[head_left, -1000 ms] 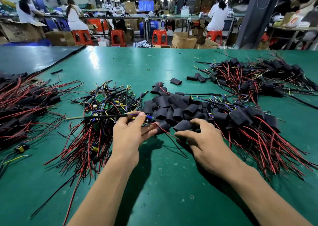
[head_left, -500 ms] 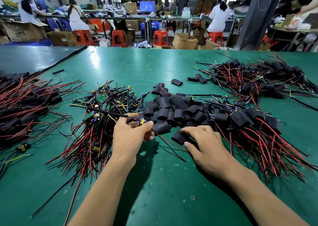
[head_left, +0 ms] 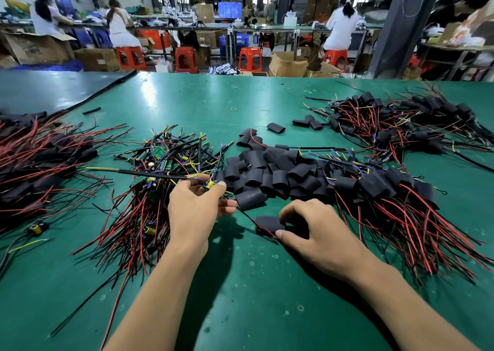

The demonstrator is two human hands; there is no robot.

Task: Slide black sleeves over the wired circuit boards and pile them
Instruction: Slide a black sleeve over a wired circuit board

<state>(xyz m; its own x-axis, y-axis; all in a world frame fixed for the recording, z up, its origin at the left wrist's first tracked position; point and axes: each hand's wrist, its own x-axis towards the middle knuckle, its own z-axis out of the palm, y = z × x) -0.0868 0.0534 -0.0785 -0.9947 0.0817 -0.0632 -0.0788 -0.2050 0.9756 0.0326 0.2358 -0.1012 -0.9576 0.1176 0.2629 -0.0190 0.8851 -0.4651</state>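
Nearest, at six o'clock on the green counter (head_left: 254, 297), the right hand (head_left: 316, 234) pinches one flat black sleeve (head_left: 268, 223) between thumb and forefinger. The left hand (head_left: 196, 209), at its ten o'clock, grips a wired circuit board (head_left: 209, 185) by its leads. A red wire (head_left: 247, 216) running under the sleeve could snag its mouth, and the flattened tube may resist opening. Beyond, at twelve, loose sleeves (head_left: 267, 174) lie heaped, matte and creased. Bare boards (head_left: 165, 161) tangle at ten o'clock, sleeved ones (head_left: 417, 126) at two.

Bare table (head_left: 254, 310) at near edge, board tangle (head_left: 160, 169) left, sleeve heap (head_left: 267, 174) centre, sleeved pile (head_left: 395, 198) right.
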